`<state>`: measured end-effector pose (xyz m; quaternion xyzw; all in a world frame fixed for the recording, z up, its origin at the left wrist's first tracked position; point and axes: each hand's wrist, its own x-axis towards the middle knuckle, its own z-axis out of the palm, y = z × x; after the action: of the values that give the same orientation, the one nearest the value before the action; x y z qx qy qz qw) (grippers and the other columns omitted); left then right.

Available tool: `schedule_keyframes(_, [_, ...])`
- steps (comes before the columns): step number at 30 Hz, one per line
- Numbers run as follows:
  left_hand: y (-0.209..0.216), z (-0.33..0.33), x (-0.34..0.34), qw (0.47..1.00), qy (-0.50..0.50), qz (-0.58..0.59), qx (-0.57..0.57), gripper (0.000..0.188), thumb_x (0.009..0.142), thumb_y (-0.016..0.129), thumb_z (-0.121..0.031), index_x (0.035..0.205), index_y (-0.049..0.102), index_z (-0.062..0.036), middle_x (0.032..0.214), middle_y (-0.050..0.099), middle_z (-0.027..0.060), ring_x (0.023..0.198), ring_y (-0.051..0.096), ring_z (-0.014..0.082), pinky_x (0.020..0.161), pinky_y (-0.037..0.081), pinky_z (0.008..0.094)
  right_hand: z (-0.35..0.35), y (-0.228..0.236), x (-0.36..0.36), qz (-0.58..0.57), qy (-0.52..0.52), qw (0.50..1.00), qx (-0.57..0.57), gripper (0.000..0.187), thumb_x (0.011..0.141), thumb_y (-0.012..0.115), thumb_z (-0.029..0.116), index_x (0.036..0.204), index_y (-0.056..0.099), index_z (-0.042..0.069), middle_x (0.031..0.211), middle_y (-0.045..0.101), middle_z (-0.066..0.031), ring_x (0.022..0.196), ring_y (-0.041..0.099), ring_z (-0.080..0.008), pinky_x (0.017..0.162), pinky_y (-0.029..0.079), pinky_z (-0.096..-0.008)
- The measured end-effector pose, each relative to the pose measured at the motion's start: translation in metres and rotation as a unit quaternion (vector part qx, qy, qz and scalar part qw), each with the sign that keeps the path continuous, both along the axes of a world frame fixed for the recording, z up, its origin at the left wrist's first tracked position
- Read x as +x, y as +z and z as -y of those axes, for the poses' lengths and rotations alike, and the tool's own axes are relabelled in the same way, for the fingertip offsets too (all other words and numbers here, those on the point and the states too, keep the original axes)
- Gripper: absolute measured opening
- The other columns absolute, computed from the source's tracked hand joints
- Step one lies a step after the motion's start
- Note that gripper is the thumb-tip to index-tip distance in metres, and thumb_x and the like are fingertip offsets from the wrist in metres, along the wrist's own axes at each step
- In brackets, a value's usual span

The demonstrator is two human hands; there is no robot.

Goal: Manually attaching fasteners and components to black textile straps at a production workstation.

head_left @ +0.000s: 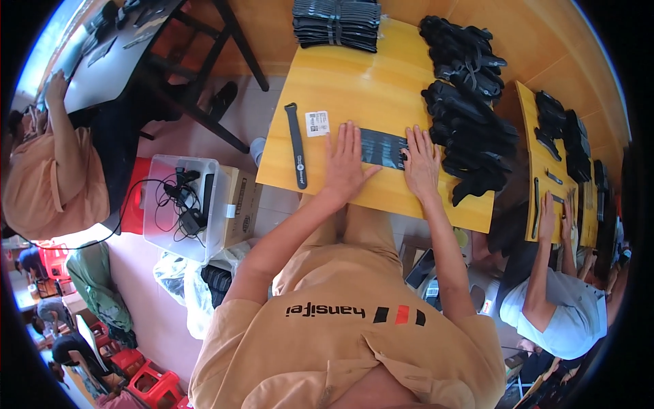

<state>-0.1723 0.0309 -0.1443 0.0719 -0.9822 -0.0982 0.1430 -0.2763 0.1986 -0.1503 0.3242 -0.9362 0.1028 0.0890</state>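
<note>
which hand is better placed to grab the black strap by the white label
Probably the left hand: it's nearer the black strap; the right hand is at the far end of the dark flat bundle.

Dark grey packet, yellow tabletop

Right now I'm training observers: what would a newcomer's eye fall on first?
Probably the glossy dark packet on the yellow wooden table, between the bare left hand and bare right hand. Next come heaped black bundles along the table's right edge, then the clear plastic bin of black cables left of it.
</note>
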Motion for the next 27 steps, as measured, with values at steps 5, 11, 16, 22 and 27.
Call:
schedule_keyframes(5, [0.029, 0.038, 0.048, 0.988, 0.154, 0.0, -0.013, 0.08, 0.082, 0.055, -0.048, 0.136, 0.027, 0.0045, 0.145, 0.02, 0.0205, 0.137, 0.014, 0.0306, 0.107, 0.014, 0.0527, -0.001, 0.008, 0.009, -0.072, -0.004, 0.997, -0.019, 0.047, 0.089, 0.05, 0.021, 0.133, 0.039, 0.01, 0.135, 0.038, -0.0127, 0.126, 0.033, -0.0293, 0.097, 0.028, -0.0473])
schedule_keyframes(11, [0.029, 0.081, 0.149, 0.898, 0.24, -0.179, 0.323, 0.037, 0.09, 0.052, -0.022, 0.119, 0.05, 0.0016, 0.122, 0.049, 0.0224, 0.107, 0.052, 0.0307, 0.091, 0.042, 0.0386, 0.033, 0.029, 0.066, 0.02, 0.129, 0.966, -0.224, 0.046, 0.077, 0.063, 0.019, 0.119, 0.052, 0.005, 0.11, 0.051, -0.0145, 0.1, 0.048, -0.0306, 0.086, 0.038, -0.0433])
schedule_keyframes(16, [-0.007, 0.07, 0.182, 0.693, 0.287, -0.153, 0.643, 0.027, 0.092, 0.05, -0.023, 0.108, 0.056, -0.001, 0.101, 0.06, 0.0105, 0.086, 0.059, 0.0167, 0.077, 0.047, 0.0277, 0.106, 0.035, 0.12, 0.055, 0.301, 0.933, -0.191, 0.055, 0.07, 0.07, 0.021, 0.118, 0.052, 0.003, 0.123, 0.047, -0.0134, 0.111, 0.045, -0.0302, 0.09, 0.038, -0.0425])
schedule_keyframes(22, [0.002, 0.045, 0.163, 0.613, 0.23, -0.106, 0.749, 0.03, 0.092, 0.051, -0.026, 0.104, 0.057, 0.0007, 0.094, 0.064, 0.0093, 0.075, 0.062, 0.015, 0.071, 0.048, 0.0248, 0.11, 0.005, 0.121, -0.054, 0.363, 0.919, -0.143, 0.039, 0.074, 0.06, 0.012, 0.112, 0.055, 0.003, 0.113, 0.053, -0.0109, 0.104, 0.05, -0.0243, 0.087, 0.04, -0.0364])
schedule_keyframes(27, [0.035, 0.034, 0.141, 0.511, 0.17, -0.045, 0.841, 0.029, 0.092, 0.052, -0.029, 0.101, 0.06, -0.0019, 0.089, 0.065, 0.0076, 0.074, 0.062, 0.0135, 0.068, 0.048, 0.0238, 0.099, 0.034, 0.134, 0.164, 0.209, 0.891, -0.369, 0.03, 0.067, 0.064, -0.004, 0.095, 0.067, 0.004, 0.095, 0.059, -0.0075, 0.082, 0.054, -0.024, 0.069, 0.045, -0.0327])
